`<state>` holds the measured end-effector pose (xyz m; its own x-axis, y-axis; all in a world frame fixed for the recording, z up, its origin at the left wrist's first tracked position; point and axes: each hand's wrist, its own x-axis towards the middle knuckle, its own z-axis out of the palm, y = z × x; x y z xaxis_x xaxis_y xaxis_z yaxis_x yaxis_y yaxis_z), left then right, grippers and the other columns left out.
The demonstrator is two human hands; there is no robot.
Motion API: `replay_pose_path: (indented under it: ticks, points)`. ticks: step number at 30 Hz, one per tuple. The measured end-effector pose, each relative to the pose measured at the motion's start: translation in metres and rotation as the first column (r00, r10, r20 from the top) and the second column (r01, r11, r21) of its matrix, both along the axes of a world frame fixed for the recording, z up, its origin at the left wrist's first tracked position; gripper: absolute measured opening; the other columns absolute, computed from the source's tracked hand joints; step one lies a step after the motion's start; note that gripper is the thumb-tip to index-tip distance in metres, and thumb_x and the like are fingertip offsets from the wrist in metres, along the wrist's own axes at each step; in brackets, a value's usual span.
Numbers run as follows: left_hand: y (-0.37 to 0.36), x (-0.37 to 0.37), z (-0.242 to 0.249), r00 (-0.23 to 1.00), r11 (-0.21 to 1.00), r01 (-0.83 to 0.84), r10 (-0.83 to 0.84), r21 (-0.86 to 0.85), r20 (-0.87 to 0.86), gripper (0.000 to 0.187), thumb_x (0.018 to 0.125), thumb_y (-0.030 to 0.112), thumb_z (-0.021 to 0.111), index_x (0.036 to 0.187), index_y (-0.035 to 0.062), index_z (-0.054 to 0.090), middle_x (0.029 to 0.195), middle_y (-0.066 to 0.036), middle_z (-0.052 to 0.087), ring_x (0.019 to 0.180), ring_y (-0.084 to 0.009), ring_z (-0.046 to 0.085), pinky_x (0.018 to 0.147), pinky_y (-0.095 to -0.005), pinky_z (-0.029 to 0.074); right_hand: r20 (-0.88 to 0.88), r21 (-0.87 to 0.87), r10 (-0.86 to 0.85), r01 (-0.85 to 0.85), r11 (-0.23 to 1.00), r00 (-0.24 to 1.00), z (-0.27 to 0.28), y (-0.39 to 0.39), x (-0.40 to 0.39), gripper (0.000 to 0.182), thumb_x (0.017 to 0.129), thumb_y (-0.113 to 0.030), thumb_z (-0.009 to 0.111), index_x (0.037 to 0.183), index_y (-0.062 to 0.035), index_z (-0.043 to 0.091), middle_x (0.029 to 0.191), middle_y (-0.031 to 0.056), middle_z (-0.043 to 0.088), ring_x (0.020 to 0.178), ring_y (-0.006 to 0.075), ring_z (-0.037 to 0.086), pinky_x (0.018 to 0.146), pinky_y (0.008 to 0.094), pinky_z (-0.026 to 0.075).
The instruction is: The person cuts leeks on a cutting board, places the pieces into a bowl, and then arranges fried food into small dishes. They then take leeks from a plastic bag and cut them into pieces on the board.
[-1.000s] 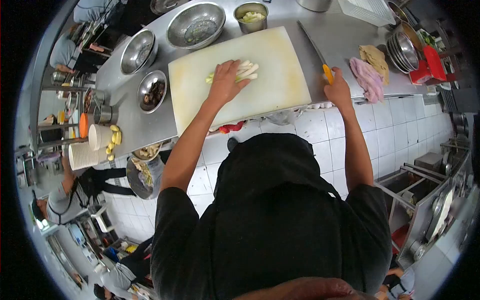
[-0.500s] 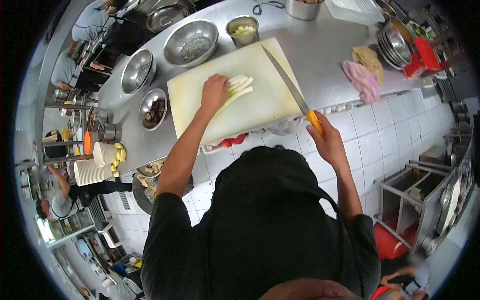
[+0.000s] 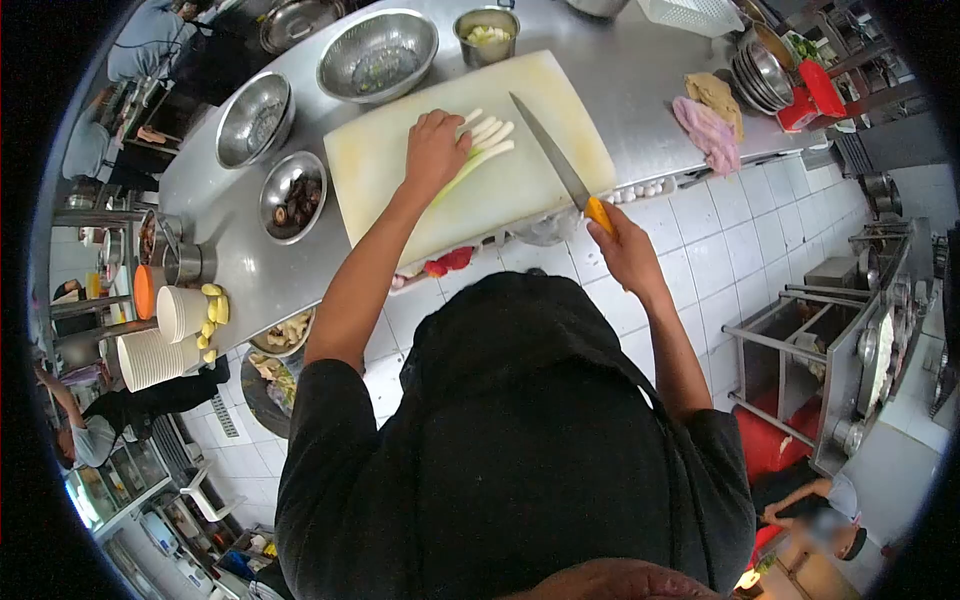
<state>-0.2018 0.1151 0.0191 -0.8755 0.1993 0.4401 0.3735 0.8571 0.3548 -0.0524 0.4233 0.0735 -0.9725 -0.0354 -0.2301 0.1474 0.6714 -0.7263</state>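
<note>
On the white cutting board (image 3: 550,85), my left hand (image 3: 437,150) holds down a small bunch of scallions (image 3: 488,135) with curled fingers. Their white ends fan out to the right past the fingertips, and the green parts run below the hand. My right hand (image 3: 630,250) grips the yellow handle of a long kitchen knife (image 3: 550,150). Its blade slants over the right side of the board, tip pointing away from me, apart from the scallions. The handle is at the board's near right edge.
Beyond the board are a steel bowl (image 3: 345,60) and a steel pot (image 3: 487,50) of chopped pale pieces. A bowl of dark mushrooms (image 3: 275,215) stands left. Pink cloth (image 3: 708,135) and stacked bowls (image 3: 765,80) lie right. Other people work at the far left and lower right.
The knife has moved left over the board, closer to the scallions. My left hand stays on the bunch. The whole view has shifted slightly with my head.
</note>
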Motion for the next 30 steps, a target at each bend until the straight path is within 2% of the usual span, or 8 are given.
replay_pose_path:
  ticks: [3,6,10,12,19,22,25,30]
  points:
    - [0.009,0.024,0.015,0.988,0.99,0.047,-0.027,-0.131,0.152,0.015,0.082,0.011,0.062,0.091,0.0056,0.072,0.098,-0.015,0.061,0.097,-0.0314,0.059,0.084,-0.0465,0.049,-0.063,0.033,0.01,-0.007,0.999,0.998,-0.004,-0.012,0.0,0.046,0.096,-0.031,0.058,0.132,-0.0028,0.053,0.104,0.027,0.067,0.097,0.0434,0.065,0.082,0.0462,0.052]
    - [0.009,0.016,-0.005,0.979,0.979,0.035,0.007,-0.199,0.205,0.014,0.079,0.009,0.061,0.088,0.0052,0.072,0.098,-0.015,0.062,0.098,-0.032,0.059,0.086,-0.0462,0.049,-0.078,0.069,0.026,-0.021,0.997,0.997,0.001,-0.022,0.002,0.045,0.093,-0.025,0.061,0.132,-0.0049,0.053,0.102,0.027,0.067,0.097,0.0443,0.064,0.083,0.0477,0.052]
    - [0.004,0.006,-0.006,0.95,0.998,0.032,-0.015,-0.048,0.311,0.018,0.078,0.01,0.061,0.091,0.0041,0.072,0.099,-0.018,0.064,0.098,-0.0344,0.061,0.088,-0.0453,0.049,0.05,0.154,0.065,-0.072,0.985,0.997,0.012,-0.024,-0.004,0.05,0.086,-0.02,0.064,0.133,-0.0062,0.051,0.105,0.0269,0.066,0.097,0.0443,0.064,0.086,0.0489,0.051]
    - [0.001,0.001,-0.003,0.923,0.997,0.063,-0.043,-0.039,0.382,0.02,0.079,0.012,0.063,0.095,0.0024,0.07,0.098,-0.019,0.064,0.097,-0.0362,0.061,0.09,-0.045,0.048,-0.054,0.172,0.097,-0.087,0.981,0.994,0.002,-0.023,-0.005,0.049,0.088,-0.018,0.065,0.134,-0.0055,0.052,0.1,0.0257,0.068,0.089,0.0388,0.067,0.082,0.0432,0.052]
    - [0.0,-0.004,0.006,0.944,0.999,0.035,-0.037,0.012,0.327,0.018,0.081,0.015,0.062,0.092,0.0031,0.071,0.097,-0.019,0.066,0.094,-0.036,0.064,0.087,-0.0447,0.05,-0.048,0.183,0.101,-0.091,0.979,0.994,0.007,-0.022,-0.007,0.049,0.089,-0.017,0.064,0.134,-0.0039,0.051,0.099,0.0269,0.068,0.088,0.0393,0.068,0.08,0.0419,0.052]
    - [-0.001,-0.018,0.018,0.963,0.999,0.018,-0.026,0.033,0.269,0.018,0.083,0.015,0.058,0.088,0.0042,0.072,0.094,-0.02,0.067,0.09,-0.0361,0.065,0.085,-0.0452,0.051,0.038,0.169,0.084,-0.089,0.982,0.996,0.014,-0.022,-0.009,0.05,0.087,-0.019,0.063,0.133,-0.0048,0.05,0.107,0.0287,0.065,0.1,0.0452,0.063,0.088,0.0499,0.05]
    - [-0.001,-0.038,0.028,0.982,0.997,0.035,-0.021,-0.071,0.189,0.019,0.081,0.015,0.059,0.089,0.0058,0.073,0.09,-0.02,0.067,0.087,-0.0365,0.065,0.083,-0.0455,0.051,0.035,0.166,0.1,-0.105,0.981,0.994,0.012,-0.021,-0.01,0.05,0.09,-0.018,0.061,0.135,-0.0028,0.049,0.097,0.0284,0.068,0.087,0.0396,0.068,0.079,0.0436,0.052]
    - [-0.002,-0.044,0.01,0.944,0.995,0.047,-0.015,-0.088,0.328,0.022,0.08,0.02,0.065,0.095,0.0077,0.075,0.1,-0.02,0.066,0.095,-0.0363,0.063,0.088,-0.0442,0.05,-0.025,0.136,0.114,-0.109,0.985,0.993,0.004,-0.019,-0.012,0.05,0.089,-0.016,0.058,0.136,-0.0031,0.046,0.098,0.0294,0.067,0.089,0.0427,0.066,0.082,0.048,0.051]
